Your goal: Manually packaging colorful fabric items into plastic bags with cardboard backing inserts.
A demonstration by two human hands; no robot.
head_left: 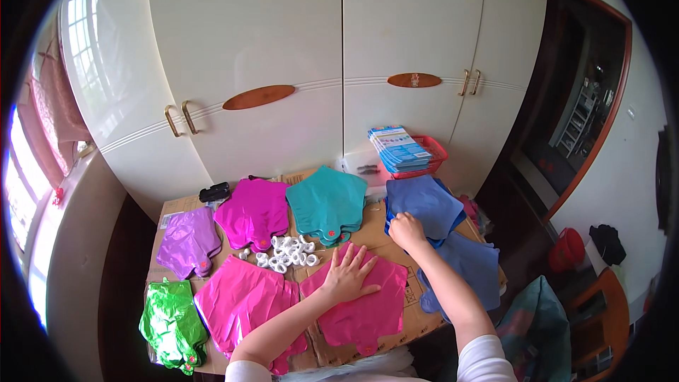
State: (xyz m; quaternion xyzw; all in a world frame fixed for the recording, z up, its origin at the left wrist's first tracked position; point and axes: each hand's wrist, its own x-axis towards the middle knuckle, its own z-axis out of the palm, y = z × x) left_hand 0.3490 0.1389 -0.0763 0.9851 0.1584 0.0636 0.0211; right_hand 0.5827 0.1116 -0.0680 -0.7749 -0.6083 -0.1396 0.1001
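My left hand [348, 274] lies flat with spread fingers on a pink star-shaped foil balloon [371, 308], uninflated, at the near middle of the cardboard-covered table. My right hand [406, 230] is closed at the near left edge of a stack of blue foil balloons [426, 201], seemingly pinching that edge; the fingertips are partly hidden. Beneath my right forearm spreads another blue foil stack [467, 269]. Just left of my left hand is a heap of small white ribbon coils [283, 255]. Behind it lies a teal foil stack [327, 201].
Other flat foil stacks lie leftward: magenta [253, 211], purple [188, 240], pink [247, 304] and green [172, 322]. A red basket [437, 155] holding blue printed packets [399, 148] stands at the back right. White cabinets [247, 28] rise behind the table; a wooden chair [601, 311] stands right.
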